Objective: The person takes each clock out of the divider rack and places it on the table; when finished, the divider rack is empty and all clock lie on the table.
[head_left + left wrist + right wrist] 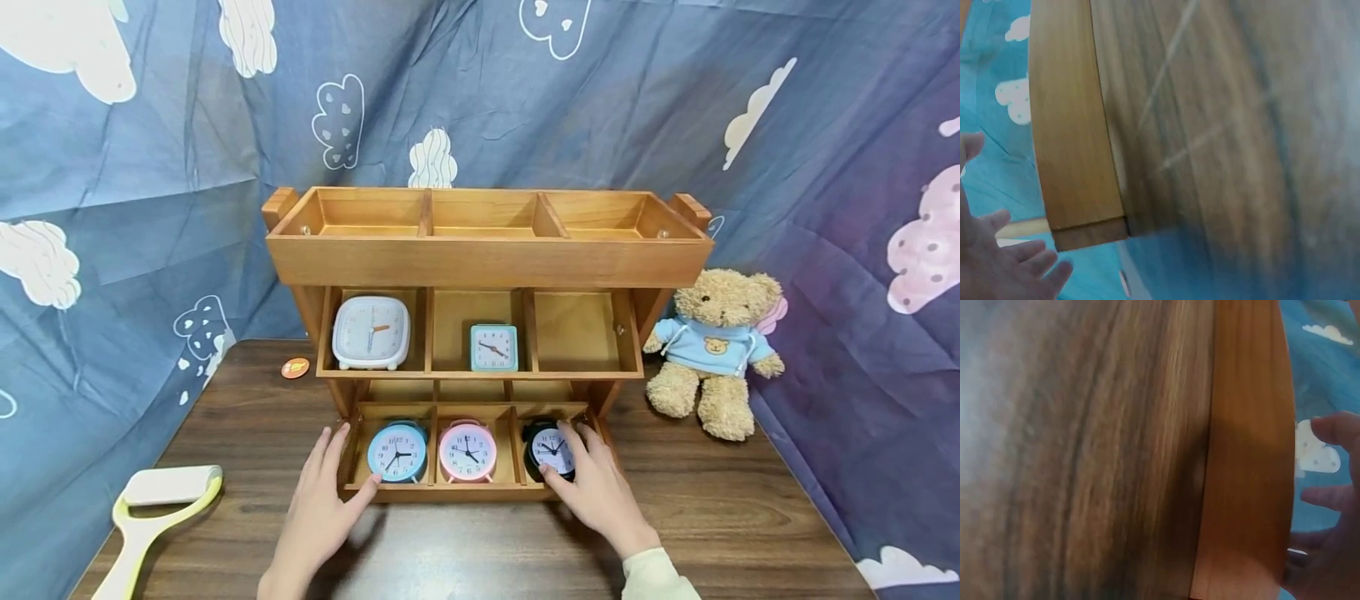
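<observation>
On a wooden three-tier rack, the bottom tray (465, 493) holds a blue alarm clock (397, 454), a pink alarm clock (467, 452) and a black alarm clock (550, 450), one per compartment. Near the tray's left end is my left hand (318, 504), fingers spread, its thumb tip by the blue clock; contact cannot be told. My right hand (596, 492) is over the right compartment, thumb and fingers apart across the black clock, partly covering it. In the right wrist view the fingers (1325, 497) show spread beyond the tray's front board, with no clock visible between them.
The middle tier (480, 375) holds a white square clock (371, 332) and a small turquoise clock (493, 347). Above is the top tier (487, 262). A teddy bear (716, 350) sits right, a lint roller (161, 508) lies left, and an orange round sticker (295, 367) is behind it.
</observation>
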`<action>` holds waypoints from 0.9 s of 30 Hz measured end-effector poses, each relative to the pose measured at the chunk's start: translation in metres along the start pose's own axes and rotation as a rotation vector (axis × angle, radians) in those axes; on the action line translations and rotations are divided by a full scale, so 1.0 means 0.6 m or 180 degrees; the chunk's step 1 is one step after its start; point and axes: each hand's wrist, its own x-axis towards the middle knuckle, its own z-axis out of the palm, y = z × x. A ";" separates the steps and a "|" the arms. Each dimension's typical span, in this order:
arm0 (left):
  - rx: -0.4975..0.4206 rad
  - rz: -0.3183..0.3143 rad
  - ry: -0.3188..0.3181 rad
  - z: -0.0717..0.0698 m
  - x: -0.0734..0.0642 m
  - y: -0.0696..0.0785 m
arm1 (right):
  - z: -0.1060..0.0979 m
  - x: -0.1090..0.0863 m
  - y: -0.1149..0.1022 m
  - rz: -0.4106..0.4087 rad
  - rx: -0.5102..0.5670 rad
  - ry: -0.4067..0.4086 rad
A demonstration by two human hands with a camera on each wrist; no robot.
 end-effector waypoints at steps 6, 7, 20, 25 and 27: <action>-0.0648 -0.0331 -0.0440 0.001 0.002 -0.013 | 0.011 0.012 0.006 0.0263 -0.0020 -0.0309; -0.0712 -0.0387 -0.0472 0.001 0.003 -0.016 | 0.011 0.014 0.005 0.0286 -0.0018 -0.0318; -0.0848 -0.0735 -0.0620 0.001 0.002 -0.030 | 0.014 0.021 -0.005 0.0385 0.0075 -0.0050; -0.0884 -0.0745 -0.0598 0.003 0.005 -0.030 | 0.004 0.008 -0.011 0.0473 0.0168 0.0216; -0.0908 -0.0774 -0.0578 0.003 0.005 -0.030 | -0.006 0.003 -0.015 0.0473 0.0240 0.0351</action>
